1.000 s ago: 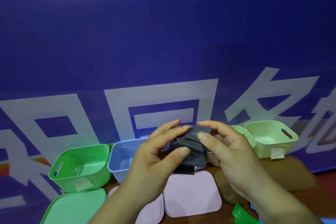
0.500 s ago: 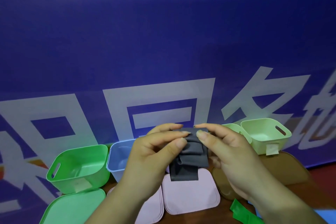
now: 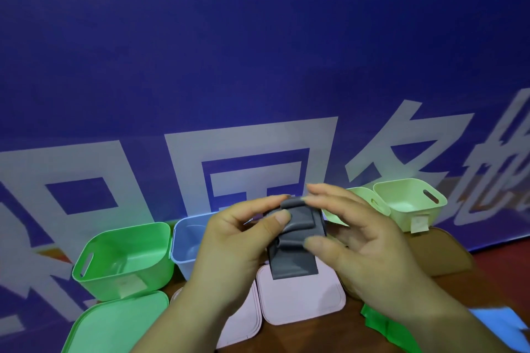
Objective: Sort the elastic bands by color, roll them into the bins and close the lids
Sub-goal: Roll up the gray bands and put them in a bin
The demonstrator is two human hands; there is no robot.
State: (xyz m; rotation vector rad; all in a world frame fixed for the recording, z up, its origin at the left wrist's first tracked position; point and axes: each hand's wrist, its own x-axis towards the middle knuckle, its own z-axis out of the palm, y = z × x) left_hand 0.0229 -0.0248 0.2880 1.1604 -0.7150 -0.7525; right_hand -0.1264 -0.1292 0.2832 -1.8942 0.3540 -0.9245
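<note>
Two hands met above the middle of the table (image 3: 312, 335), holding a grey elastic band (image 3: 295, 261) in the air between them. The left hand (image 3: 229, 241) pinched the band's partly rolled upper end between thumb and forefinger. The right hand (image 3: 370, 246) pressed its thumb on the front of a fold and set its forefinger tip on the top of the roll, its other fingers loosely spread behind. The band's lower end hung flat and unrolled over a pink lid (image 3: 301, 298) lying near the middle of the table, with a second pink lid (image 3: 243, 321) just to its left, partly hidden by the left forearm. Along the far edge, against a blue banner (image 3: 258, 66) with large white characters, stood four open bins: a green bin (image 3: 126, 258) toward the far left corner, a light blue bin (image 3: 186, 238) touching its right side, and two pale green bins (image 3: 410, 203) side by side toward the far right. A green lid (image 3: 114, 324) lay in front of the green bin at the near left edge. A brown lid (image 3: 441, 252) lay in front of the pale green bins. Near the right forearm, by the near edge, lay a green band (image 3: 381, 329) and a light blue strip (image 3: 499, 321).
</note>
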